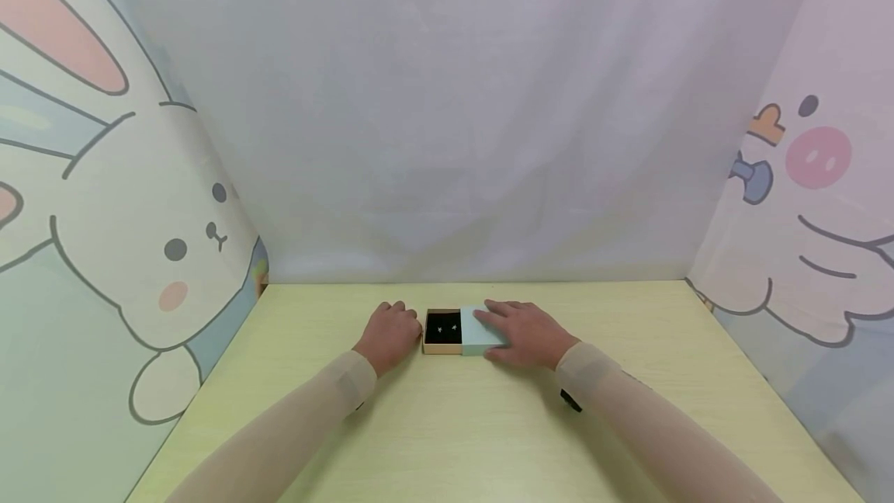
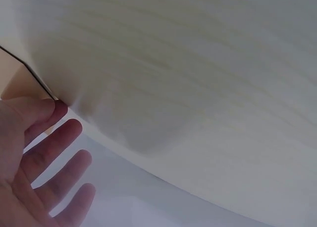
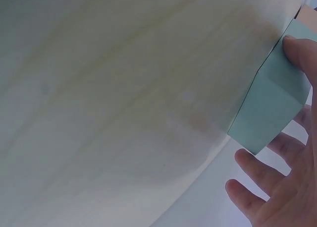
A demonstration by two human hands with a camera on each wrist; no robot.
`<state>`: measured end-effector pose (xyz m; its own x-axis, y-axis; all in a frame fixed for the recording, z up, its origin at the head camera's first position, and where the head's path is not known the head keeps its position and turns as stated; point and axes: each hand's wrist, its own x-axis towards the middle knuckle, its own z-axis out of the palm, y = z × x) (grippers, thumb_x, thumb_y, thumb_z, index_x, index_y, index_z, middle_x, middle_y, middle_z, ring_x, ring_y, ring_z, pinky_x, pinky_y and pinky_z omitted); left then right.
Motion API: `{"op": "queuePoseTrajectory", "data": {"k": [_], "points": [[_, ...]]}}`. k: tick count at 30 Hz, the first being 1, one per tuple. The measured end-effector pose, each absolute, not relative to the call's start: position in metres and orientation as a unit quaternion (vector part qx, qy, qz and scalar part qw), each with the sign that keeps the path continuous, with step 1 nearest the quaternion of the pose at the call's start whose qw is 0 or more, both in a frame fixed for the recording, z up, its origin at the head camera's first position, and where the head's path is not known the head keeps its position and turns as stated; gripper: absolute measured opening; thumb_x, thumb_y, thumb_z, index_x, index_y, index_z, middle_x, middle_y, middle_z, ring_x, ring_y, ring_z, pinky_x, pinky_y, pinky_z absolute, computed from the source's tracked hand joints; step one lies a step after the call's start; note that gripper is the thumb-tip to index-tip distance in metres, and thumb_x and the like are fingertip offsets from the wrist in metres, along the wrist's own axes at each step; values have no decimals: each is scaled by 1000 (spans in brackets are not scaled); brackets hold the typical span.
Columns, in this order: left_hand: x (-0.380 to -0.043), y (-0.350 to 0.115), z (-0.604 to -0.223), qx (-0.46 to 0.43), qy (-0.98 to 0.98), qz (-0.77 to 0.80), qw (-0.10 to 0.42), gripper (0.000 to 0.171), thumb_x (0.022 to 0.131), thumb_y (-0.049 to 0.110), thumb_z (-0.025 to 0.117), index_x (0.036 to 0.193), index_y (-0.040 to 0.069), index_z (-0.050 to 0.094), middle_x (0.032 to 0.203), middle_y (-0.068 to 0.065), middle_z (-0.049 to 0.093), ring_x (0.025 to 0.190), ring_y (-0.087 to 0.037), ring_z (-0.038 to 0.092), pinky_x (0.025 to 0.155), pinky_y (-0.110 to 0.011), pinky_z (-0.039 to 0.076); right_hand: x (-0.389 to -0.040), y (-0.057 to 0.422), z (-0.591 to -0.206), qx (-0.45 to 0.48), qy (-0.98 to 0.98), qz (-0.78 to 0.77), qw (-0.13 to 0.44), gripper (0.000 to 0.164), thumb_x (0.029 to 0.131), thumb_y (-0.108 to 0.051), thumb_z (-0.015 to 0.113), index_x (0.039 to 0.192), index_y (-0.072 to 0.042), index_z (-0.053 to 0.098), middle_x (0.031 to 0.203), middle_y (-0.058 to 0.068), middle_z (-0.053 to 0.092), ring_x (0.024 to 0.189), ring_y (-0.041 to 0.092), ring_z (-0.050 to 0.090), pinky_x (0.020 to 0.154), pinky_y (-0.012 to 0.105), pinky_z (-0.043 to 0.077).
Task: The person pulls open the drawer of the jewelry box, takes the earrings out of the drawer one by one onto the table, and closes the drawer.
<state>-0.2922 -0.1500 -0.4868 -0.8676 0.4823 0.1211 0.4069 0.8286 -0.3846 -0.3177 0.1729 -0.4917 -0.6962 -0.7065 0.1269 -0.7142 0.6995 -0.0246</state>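
Observation:
A small jewellery box lies on the table, its inner drawer (image 1: 442, 348) slid partly out to the left of a pale blue sleeve (image 1: 475, 341). On the black lining (image 1: 433, 338) sit two tiny star-shaped pieces. My left hand (image 1: 393, 336) is at the drawer's outer end; in the left wrist view its thumb and index finger pinch there, the other fingers spread. My right hand (image 1: 531, 332) grips the sleeve from above, thumb on the near side and fingers over the top and far side. The right wrist view shows the thumb against the blue side wall.
The box stands on a pale wood-grain table (image 1: 461, 433), toward its back edge. A white cloth (image 1: 447, 115) hangs behind. Cartoon-printed panels with a rabbit (image 1: 140, 254) and another animal (image 1: 817, 239) flank the table.

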Motion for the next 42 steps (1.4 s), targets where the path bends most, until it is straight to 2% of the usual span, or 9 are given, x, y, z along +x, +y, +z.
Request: {"op": "queuePoseTrajectory", "data": {"k": [10, 30, 35, 42], "points": [[-288, -149, -484, -228, -952, 178, 97, 17, 106, 11, 88, 101, 27, 92, 97, 5, 81, 89, -20, 66, 91, -38, 64, -317, 173, -491, 388, -919, 34, 57, 78, 109, -53, 81, 175, -20, 58, 179, 18, 61, 158, 45, 68, 128, 64, 58], [-289, -151, -486, -232, -952, 170, 106, 16, 107, 14, 87, 97, 26, 91, 93, 6, 81, 87, -19, 65, 88, -37, 63, -315, 170, -490, 390, -918, 38, 54, 77, 109, -53, 81, 174, -19, 59, 178, 19, 62, 157, 45, 68, 127, 65, 59], [-288, -155, -484, -226, -956, 161, 96, 11, 111, 24, 84, 104, 26, 92, 98, 5, 83, 92, -21, 68, 95, -40, 65, -316, 171, -490, 387, -920, 33, 52, 78, 109, -54, 80, 176, -20, 57, 179, 18, 60, 158, 44, 67, 129, 64, 58], [-290, -159, -482, -226, -958, 145, 100, 18, 114, 36, 79, 111, 23, 92, 101, 3, 83, 92, -21, 68, 96, -41, 65, -317, 172, -490, 388, -919, 31, 56, 79, 109, -54, 81, 176, -19, 57, 179, 18, 61, 158, 44, 68, 128, 64, 59]]}}
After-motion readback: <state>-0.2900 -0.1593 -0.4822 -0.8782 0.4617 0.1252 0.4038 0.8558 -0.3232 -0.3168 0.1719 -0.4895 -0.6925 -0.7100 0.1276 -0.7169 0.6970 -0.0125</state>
